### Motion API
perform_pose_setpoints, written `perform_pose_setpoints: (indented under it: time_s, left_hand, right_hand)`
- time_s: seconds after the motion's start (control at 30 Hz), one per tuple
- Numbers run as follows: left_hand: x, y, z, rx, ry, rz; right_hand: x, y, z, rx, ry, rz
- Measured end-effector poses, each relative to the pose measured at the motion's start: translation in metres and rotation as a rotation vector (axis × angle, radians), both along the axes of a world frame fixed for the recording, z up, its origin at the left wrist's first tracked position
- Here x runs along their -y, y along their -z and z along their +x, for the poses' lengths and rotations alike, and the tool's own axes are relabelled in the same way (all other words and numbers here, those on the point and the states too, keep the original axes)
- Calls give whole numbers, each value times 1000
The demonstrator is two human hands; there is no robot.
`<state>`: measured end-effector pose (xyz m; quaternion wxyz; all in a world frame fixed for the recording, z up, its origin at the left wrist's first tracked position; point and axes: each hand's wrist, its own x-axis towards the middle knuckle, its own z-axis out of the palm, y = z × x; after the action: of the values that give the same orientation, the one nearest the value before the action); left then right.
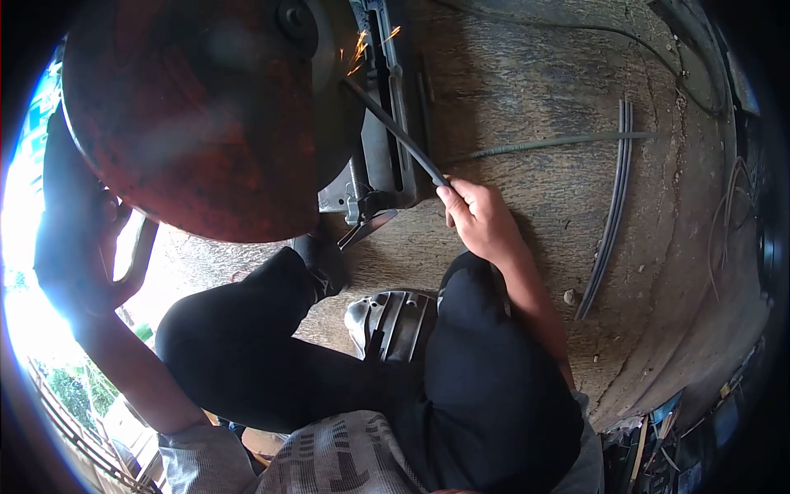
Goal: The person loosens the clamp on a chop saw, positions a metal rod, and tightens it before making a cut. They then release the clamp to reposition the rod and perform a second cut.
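A cut-off saw with a worn, reddish round guard [189, 123] fills the upper left. My left hand [103, 247], dim against the glare, is closed round the saw's handle [141, 259]. In my right hand [480, 216] is a thin dark metal rod [399, 136], gripped near its lower end. The rod slants up and left to the saw's disc area, and its far tip is at the guard's edge. Orange sparks [358, 53] fly just above that tip. Beside the guard stands the saw's metal base and clamp [383, 165].
Several thin metal rods [613, 210] lie together on the rough brown floor [527, 90], with a ribbed bar [543, 146] across them. A black cable [576, 26] curves along the top right. Between my bent legs sits a grey ribbed metal piece [403, 321].
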<state>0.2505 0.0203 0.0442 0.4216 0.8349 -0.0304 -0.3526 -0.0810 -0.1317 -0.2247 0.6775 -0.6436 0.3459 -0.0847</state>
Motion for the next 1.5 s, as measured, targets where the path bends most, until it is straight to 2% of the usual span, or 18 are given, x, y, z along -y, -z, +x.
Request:
perform_pose_setpoints:
  time_s: [0.1,0.17,0.3,0.37,0.57,0.6,0.67,0.87,0.93,0.97,1.03,1.07,1.13,1.17,1.23,1.33,1.4,1.5]
  left_hand:
    - [-1,-4,0,3,-4,-3]
    - [-1,-6,0,5,-7,-5]
    - [-1,-9,1,8,-12,-8]
    - [-1,-10,2,10,-14,-9]
    - [3,-13,5,15,-17,-11]
    - [2,-14,6,16,-17,-11]
    - [0,-15,6,18,-19,-11]
    - [5,-18,4,-31,-21,-71]
    - [21,-4,-12,1243,1214,368]
    - [10,-7,-3,1243,1215,368]
    - [-14,-18,19,990,1062,722]
    - [-15,-21,21,991,1062,721]
    - [-4,-29,11,1360,1363,899]
    - [0,-23,6,1363,1361,900]
    - [7,-6,0,1343,1159,343]
    - [14,-15,-6,1464,1228,447]
    - [18,-24,-9,1582,1295,555]
    - [18,-25,-6,1642,1332,617]
  right_hand:
    - [0,0,0,16,1,24]
    - [-3,5,-1,40,26,-104]
    - [1,-2,-1,-32,-6,-145]
    - [-1,1,0,6,40,-286]
    - [-3,5,2,64,108,-497]
    - [-3,4,2,64,109,-498]
    - [-1,0,1,-54,22,-306]
    - [0,-3,0,-62,-46,-104]
    - [2,-8,0,-54,-51,-27]
    - [3,-9,0,-47,-56,49]
    - [4,-10,-1,-37,-57,61]
    - [4,-10,-1,-26,-60,72]
    - [7,-9,-3,-34,-61,81]
    - [8,-9,-4,-41,-64,90]
    - [8,-4,-6,-35,-57,86]
    - [8,4,-9,-41,-62,88]
    - [5,5,-9,23,19,135]
    - [9,3,-11,-9,-47,118]
